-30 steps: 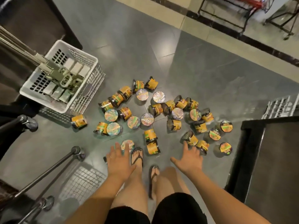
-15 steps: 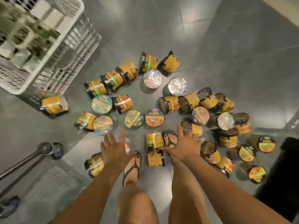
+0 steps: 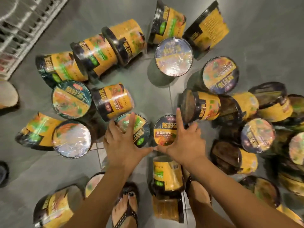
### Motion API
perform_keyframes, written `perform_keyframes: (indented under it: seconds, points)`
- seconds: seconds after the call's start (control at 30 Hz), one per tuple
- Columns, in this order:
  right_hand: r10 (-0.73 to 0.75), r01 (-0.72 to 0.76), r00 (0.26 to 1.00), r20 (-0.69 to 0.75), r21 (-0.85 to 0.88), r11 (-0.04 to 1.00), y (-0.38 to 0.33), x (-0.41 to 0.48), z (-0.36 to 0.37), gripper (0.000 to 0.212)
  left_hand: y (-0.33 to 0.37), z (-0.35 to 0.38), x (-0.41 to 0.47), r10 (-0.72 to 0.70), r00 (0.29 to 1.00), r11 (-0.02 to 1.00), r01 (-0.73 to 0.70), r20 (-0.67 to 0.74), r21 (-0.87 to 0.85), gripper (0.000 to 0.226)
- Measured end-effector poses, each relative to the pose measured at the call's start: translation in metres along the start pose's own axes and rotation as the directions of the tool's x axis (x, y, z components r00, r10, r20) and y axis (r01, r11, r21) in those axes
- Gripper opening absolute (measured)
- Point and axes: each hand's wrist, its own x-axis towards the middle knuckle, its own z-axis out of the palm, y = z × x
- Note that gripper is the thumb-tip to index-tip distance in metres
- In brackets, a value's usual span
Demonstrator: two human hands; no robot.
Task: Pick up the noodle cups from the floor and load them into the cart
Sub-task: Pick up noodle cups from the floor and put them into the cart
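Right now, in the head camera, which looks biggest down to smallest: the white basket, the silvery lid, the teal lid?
1. white basket: biggest, though cut off by the edge.
2. silvery lid and teal lid: they look alike, and the wide lens makes ranking them unsure.

Yellow-and-black noodle cups (image 3: 125,40), grey tiled floor (image 3: 263,30), white basket (image 3: 19,30)

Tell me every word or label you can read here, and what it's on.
Likely "熬好", rest hidden by the right hand: noodle cup lid beneath it.
Similar large characters, too blurred to confirm: teal-rimmed lid.
Smaller print and side labels: too blurred to read.
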Motion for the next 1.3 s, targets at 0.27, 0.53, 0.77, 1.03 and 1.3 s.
perform_keyframes:
  seconds: [0.27,0.53,0.77,1.03,1.3]
  points:
    - [-0.126,0.126,0.992,-0.005,-0.028,0.992,-0.003,0.004,-0.002,0.128,0.007,-0.021,0.011,-0.024,1.000,0.999,0.024,-0.002,-0.045,0.113]
    - [-0.043,0.043,0.991,-0.129,-0.003,0.999,0.048,-0.063,-0.095,0.122,0.003,-0.118,-0.070,-0.044,0.997,0.992,0.036,-0.062,-0.122,0.114]
    - [0.020,-0.021,0.979,-0.204,-0.003,1.000,0.080,-0.159,-0.198,0.120,0.005,-0.225,-0.175,-0.197,0.977,0.965,0.178,-0.084,-0.194,0.115]
    - [-0.262,0.234,0.942,-0.209,-0.150,0.961,0.039,-0.246,-0.286,0.120,-0.002,-0.318,-0.281,-0.324,0.933,0.928,0.281,-0.155,-0.243,0.117]
    - [-0.516,0.450,0.836,-0.185,-0.306,0.839,-0.006,-0.317,-0.262,0.119,-0.038,-0.309,-0.352,-0.406,0.894,0.879,0.326,-0.189,-0.349,0.116]
